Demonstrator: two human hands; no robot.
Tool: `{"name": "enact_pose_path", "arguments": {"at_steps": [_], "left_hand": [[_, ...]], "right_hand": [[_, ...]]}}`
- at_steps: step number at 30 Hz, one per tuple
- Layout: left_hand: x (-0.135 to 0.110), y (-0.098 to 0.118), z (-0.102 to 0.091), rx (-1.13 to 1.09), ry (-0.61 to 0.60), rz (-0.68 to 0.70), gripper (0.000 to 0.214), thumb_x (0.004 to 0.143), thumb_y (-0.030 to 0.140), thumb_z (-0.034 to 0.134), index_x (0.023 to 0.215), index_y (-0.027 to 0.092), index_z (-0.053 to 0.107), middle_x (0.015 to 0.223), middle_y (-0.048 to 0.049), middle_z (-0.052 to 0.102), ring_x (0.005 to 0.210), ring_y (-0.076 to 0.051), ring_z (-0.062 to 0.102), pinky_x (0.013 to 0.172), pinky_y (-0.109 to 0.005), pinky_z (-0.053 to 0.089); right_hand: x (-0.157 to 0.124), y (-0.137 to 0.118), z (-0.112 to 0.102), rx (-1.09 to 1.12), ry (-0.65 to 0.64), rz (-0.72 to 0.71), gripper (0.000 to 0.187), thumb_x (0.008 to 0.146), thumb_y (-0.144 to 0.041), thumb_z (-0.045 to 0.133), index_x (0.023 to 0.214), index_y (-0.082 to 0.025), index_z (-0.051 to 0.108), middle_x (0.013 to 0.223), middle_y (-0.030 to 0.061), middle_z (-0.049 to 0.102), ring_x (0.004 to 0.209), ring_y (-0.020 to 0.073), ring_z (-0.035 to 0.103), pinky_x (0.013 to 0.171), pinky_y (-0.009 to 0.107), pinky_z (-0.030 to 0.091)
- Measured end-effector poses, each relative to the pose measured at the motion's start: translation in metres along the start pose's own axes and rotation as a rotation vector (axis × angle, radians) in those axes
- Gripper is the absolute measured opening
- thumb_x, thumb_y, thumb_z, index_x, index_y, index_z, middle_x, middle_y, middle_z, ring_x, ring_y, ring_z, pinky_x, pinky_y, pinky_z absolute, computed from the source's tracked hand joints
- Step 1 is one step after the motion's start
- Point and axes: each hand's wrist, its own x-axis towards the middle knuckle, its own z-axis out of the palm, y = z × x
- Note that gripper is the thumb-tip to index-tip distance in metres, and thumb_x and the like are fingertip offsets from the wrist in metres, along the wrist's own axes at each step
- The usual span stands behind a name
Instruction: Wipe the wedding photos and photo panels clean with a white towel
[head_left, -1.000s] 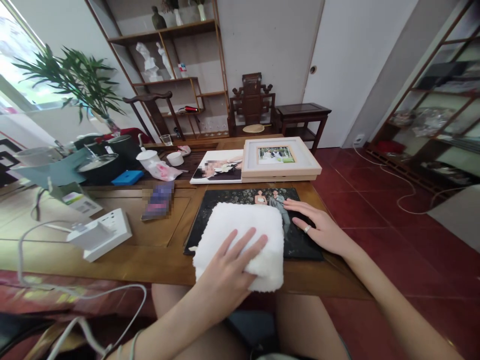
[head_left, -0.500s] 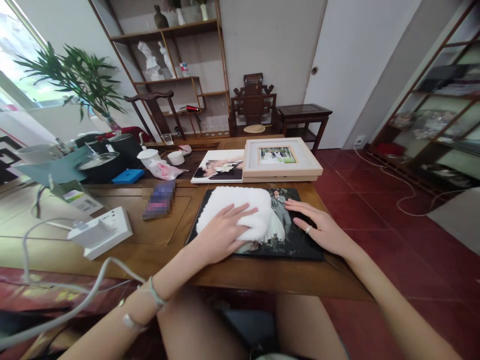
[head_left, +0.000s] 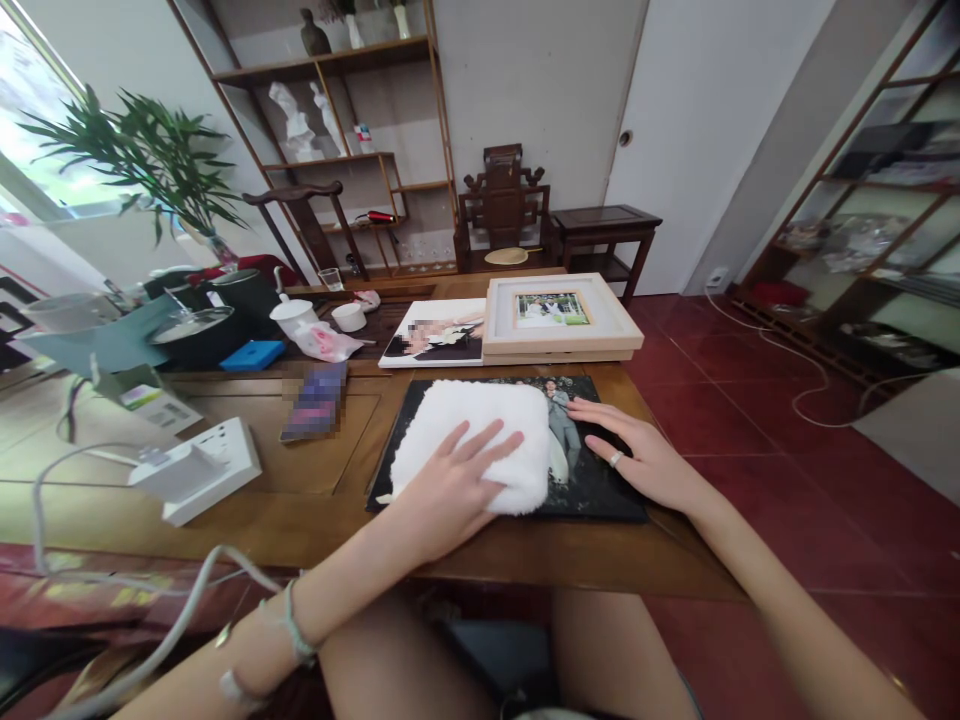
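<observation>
The left hand (head_left: 454, 495) lies with spread fingers on a white, fluffy, squarish cloth (head_left: 480, 412). This cloth covers a big part of a black rectangular photo panel (head_left: 611, 495), which lies flat on the brown wooden tabletop (head_left: 315, 525). The right hand (head_left: 637, 455) – it wears a silver-coloured ring (head_left: 615, 459) – touches the panel at its right side. Behind the panel there is a pale wooden picture frame (head_left: 562, 347) – just beside it, a white-edged photo board (head_left: 435, 340).
</observation>
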Motion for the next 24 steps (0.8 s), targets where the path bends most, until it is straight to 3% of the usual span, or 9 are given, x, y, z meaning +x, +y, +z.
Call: {"name": "enact_pose_path", "arguments": {"at_steps": [3, 6, 10, 19, 21, 24], "left_hand": [[-0.016, 0.015, 0.001, -0.014, 0.048, 0.066, 0.011, 0.081, 0.022, 0.059, 0.081, 0.019, 0.069, 0.149, -0.0044, 0.031, 0.138, -0.031, 0.023, 0.111, -0.053, 0.021], [-0.025, 0.016, 0.003, -0.03, 0.085, 0.087, 0.012, 0.082, 0.022, 0.058, 0.077, 0.02, 0.068, 0.15, -0.001, 0.029, 0.138, -0.028, 0.023, 0.113, -0.048, 0.019], [-0.023, -0.001, 0.0, -0.04, 0.063, 0.031, 0.014, 0.084, 0.021, 0.054, 0.084, 0.02, 0.068, 0.148, -0.0015, 0.032, 0.138, -0.025, 0.025, 0.113, -0.046, 0.021], [0.006, -0.056, -0.001, -0.019, -0.004, -0.14, 0.027, 0.088, 0.02, 0.047, 0.109, 0.019, 0.064, 0.146, -0.0053, 0.036, 0.137, -0.025, 0.027, 0.11, -0.049, 0.027], [0.008, -0.058, 0.0, -0.001, -0.01, -0.149, 0.026, 0.088, 0.02, 0.048, 0.109, 0.02, 0.064, 0.146, -0.0048, 0.035, 0.137, -0.026, 0.027, 0.109, -0.05, 0.027], [0.004, -0.044, 0.0, 0.014, -0.018, -0.127, 0.021, 0.086, 0.022, 0.053, 0.101, 0.02, 0.067, 0.148, -0.0037, 0.033, 0.137, -0.027, 0.026, 0.11, -0.052, 0.025]], "right_hand": [[0.0, -0.001, 0.0, -0.001, -0.002, 0.002, 0.034, 0.091, -0.03, 0.045, 0.122, -0.025, 0.057, 0.136, 0.0057, 0.052, 0.13, 0.0224, 0.043, 0.11, 0.045, 0.032], [0.0, -0.001, 0.0, -0.009, -0.009, 0.0, 0.033, 0.091, -0.03, 0.045, 0.122, -0.024, 0.056, 0.137, 0.0057, 0.052, 0.13, 0.0218, 0.043, 0.11, 0.045, 0.032], [0.0, -0.001, 0.0, -0.012, -0.015, 0.0, 0.034, 0.092, -0.031, 0.044, 0.122, -0.023, 0.056, 0.137, 0.0067, 0.051, 0.13, 0.0214, 0.042, 0.111, 0.045, 0.031], [0.0, 0.001, 0.0, -0.002, -0.011, 0.001, 0.034, 0.091, -0.031, 0.045, 0.122, -0.024, 0.056, 0.137, 0.0064, 0.051, 0.13, 0.0223, 0.042, 0.111, 0.046, 0.031], [0.0, 0.001, 0.001, 0.0, -0.006, 0.001, 0.034, 0.091, -0.031, 0.045, 0.122, -0.024, 0.056, 0.136, 0.0066, 0.052, 0.13, 0.0223, 0.042, 0.11, 0.045, 0.031], [0.001, 0.001, 0.001, 0.004, -0.001, -0.007, 0.034, 0.091, -0.031, 0.045, 0.122, -0.025, 0.057, 0.136, 0.0061, 0.053, 0.13, 0.023, 0.043, 0.11, 0.046, 0.032]]}}
